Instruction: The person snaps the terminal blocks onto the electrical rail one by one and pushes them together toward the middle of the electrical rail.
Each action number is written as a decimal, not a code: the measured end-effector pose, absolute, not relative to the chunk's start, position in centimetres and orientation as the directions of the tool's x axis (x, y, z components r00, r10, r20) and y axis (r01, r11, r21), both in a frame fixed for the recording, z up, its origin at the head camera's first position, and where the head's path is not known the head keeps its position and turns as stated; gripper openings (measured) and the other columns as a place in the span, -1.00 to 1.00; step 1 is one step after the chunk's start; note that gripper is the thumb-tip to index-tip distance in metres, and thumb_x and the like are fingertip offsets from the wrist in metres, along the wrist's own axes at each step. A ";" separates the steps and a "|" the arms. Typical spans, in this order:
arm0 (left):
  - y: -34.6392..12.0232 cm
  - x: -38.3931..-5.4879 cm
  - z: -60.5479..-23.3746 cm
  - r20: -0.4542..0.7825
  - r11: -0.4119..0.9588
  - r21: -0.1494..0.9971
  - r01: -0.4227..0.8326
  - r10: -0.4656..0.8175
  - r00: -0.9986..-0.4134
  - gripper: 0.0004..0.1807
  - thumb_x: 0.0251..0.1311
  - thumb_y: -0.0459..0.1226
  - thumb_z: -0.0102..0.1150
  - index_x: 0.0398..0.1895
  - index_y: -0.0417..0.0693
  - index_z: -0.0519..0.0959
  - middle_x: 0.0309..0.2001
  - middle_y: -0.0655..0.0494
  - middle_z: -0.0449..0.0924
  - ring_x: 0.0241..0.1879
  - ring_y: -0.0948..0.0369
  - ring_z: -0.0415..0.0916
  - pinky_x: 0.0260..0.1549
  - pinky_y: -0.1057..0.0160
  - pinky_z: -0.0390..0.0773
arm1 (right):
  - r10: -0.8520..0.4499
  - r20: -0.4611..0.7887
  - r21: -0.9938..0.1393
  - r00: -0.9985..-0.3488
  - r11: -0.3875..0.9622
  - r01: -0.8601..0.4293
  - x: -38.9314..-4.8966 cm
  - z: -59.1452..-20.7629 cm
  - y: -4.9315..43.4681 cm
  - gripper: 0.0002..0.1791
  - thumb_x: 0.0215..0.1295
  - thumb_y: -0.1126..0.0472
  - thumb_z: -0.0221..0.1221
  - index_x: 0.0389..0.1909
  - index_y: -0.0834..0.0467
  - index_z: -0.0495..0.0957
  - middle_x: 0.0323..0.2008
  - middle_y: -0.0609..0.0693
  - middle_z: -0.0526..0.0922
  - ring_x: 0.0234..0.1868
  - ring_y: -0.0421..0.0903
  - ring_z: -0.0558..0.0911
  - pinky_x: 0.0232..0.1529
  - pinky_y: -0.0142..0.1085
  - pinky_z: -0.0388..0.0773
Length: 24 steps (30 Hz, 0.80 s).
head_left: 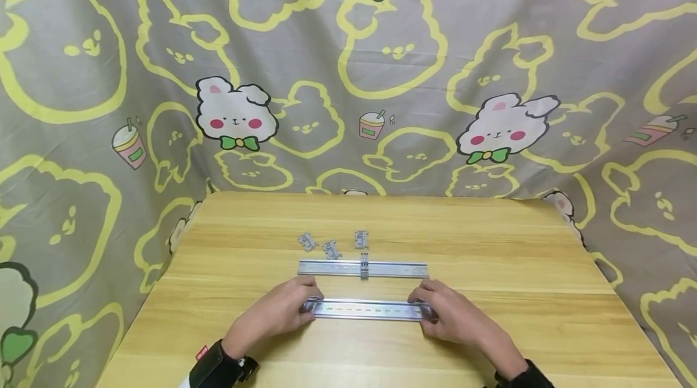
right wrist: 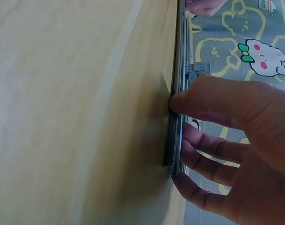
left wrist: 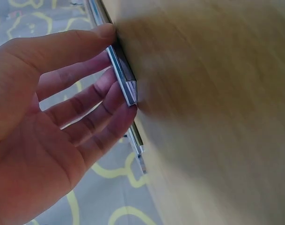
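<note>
A slotted metal DIN rail (head_left: 367,310) lies crosswise near the front of the table. My left hand (head_left: 285,306) grips its left end, thumb on the near edge and fingers on the far edge, as the left wrist view shows. At the other end my right hand (head_left: 454,315) pinches the rail (right wrist: 174,136) the same way. Just beyond, a second DIN rail (head_left: 329,267) runs parallel, with a small cluster of grey terminal blocks (head_left: 365,266) standing across it right of its middle.
Behind the far rail lie three loose grey terminal blocks: one at the left (head_left: 307,241), another beside it (head_left: 331,249) and a third further right (head_left: 361,240). The wooden table (head_left: 490,243) meets a patterned curtain (head_left: 305,152) at the back and sides.
</note>
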<state>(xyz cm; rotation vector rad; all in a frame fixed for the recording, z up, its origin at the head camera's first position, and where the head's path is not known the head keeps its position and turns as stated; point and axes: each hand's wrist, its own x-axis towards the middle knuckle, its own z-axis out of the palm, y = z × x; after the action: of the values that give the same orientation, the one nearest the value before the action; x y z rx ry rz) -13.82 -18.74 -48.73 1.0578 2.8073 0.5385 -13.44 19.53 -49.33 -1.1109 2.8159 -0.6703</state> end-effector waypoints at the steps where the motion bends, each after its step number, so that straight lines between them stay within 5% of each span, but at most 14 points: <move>1: -18.8 -13.8 -48.8 0.036 0.698 0.359 0.620 0.653 -0.757 -0.68 0.05 -0.32 0.52 -0.09 -0.08 0.72 -0.21 0.19 0.54 -0.29 0.35 0.44 -0.25 0.38 0.61 | -0.661 0.110 -0.405 -0.742 0.652 -0.641 -13.5 -49.3 19.5 -0.58 0.02 0.30 0.43 -0.02 0.12 0.67 -0.15 -0.09 0.57 -0.27 -0.25 0.47 -0.30 -0.38 0.55; 9: -18.9 -13.6 -48.9 0.045 0.703 0.379 0.602 0.636 -0.771 -0.67 0.07 -0.30 0.51 -0.07 -0.07 0.72 -0.19 0.20 0.54 -0.24 0.31 0.49 -0.19 0.35 0.64 | -0.632 0.076 -0.418 -0.771 0.682 -0.600 -15.7 -46.4 18.4 -0.62 0.19 0.20 0.45 0.03 0.13 0.66 0.00 -0.01 0.62 -0.01 0.00 0.64 -0.02 -0.10 0.70; 17: -18.8 -13.4 -48.6 0.038 0.717 0.373 0.588 0.622 -0.782 -0.66 0.06 -0.30 0.51 -0.06 -0.09 0.71 -0.16 0.16 0.57 -0.20 0.28 0.52 -0.15 0.30 0.66 | -0.640 0.127 -0.385 -0.758 0.672 -0.632 -21.9 -43.6 13.9 -0.52 0.30 0.21 0.39 0.21 0.19 0.56 0.15 0.11 0.57 0.15 0.05 0.59 0.11 -0.08 0.64; 24: -18.8 -13.2 -48.6 0.047 0.720 0.374 0.585 0.615 -0.787 -0.65 0.06 -0.31 0.51 -0.05 -0.10 0.71 -0.16 0.15 0.58 -0.20 0.27 0.53 -0.14 0.29 0.67 | -0.660 0.005 -0.401 -0.751 0.687 -0.606 -26.1 -44.1 10.9 -0.44 0.28 0.31 0.37 0.30 0.25 0.50 0.23 0.19 0.50 0.22 0.11 0.53 0.23 -0.05 0.55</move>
<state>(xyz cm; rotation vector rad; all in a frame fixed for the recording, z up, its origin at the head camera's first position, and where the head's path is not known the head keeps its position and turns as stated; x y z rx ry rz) -13.20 -18.85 -48.64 0.9917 2.8381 0.5753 -26.09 10.87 -44.14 -1.0404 2.7553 -0.5796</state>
